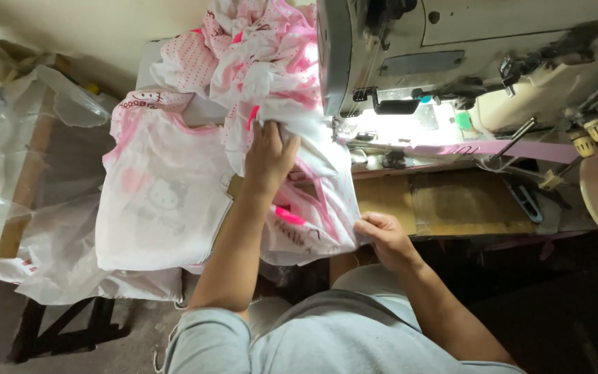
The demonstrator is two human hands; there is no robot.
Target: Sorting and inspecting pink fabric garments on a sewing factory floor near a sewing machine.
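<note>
Dim workroom, seen from above; we look down on a worn wooden desk (pixel 451 201) carrying an industrial sewing machine (pixel 465 55), grey-white, its lamp lighting the needle area at far centre. We note a pink strip of binding tape (pixel 479 148) running right from the needle area, and cream thread knobs (pixel 596 128) at the far right edge.

White-and-pink garment (pixel 313 208) lies at the desk's left end, draped over the near edge, just left of the machine. Our left hand (pixel 270 156) rests on top of it, fingers curled and bunching the cloth near the machine head. Our right hand (pixel 385 239) is at the near edge, thumb and fingers pinching the garment's lower hem. Both hands touch the same piece.

Left of it we see a finished white shirt (pixel 160 208) with pink trim and a faint cartoon cat print on the front, laid flat. Beyond, at far centre, a heap of pink-patterned cloth (pixel 243 41) is piled against the machine.

Clear plastic bags (pixel 43 208) hang and sag at far left, one showing a small red mark near its lower edge; its shape is too small to tell. Grey shirt sleeves (pixel 299 339) fill the near foreground.
</note>
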